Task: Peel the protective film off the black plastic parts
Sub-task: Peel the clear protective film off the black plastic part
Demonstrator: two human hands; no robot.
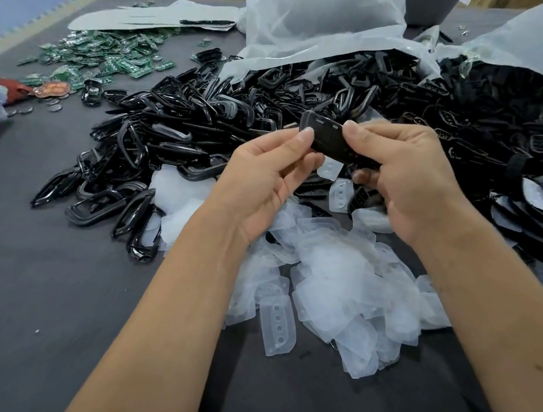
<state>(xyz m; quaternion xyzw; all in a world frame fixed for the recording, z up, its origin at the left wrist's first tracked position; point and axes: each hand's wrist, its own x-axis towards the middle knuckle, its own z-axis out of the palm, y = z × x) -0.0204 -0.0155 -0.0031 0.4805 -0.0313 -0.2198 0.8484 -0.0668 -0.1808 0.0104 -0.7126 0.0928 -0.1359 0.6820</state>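
Both hands hold one black plastic part (327, 140) between them: the left hand (266, 184) pinches its near end, the right hand (401, 178) grips the far end. Below the wrists lies a heap of peeled film (332, 283), evidence of many finished pieces. Beyond the hands, a large pile of black parts (205, 121) and an open bag (517, 110) remain, so much work appears outstanding.
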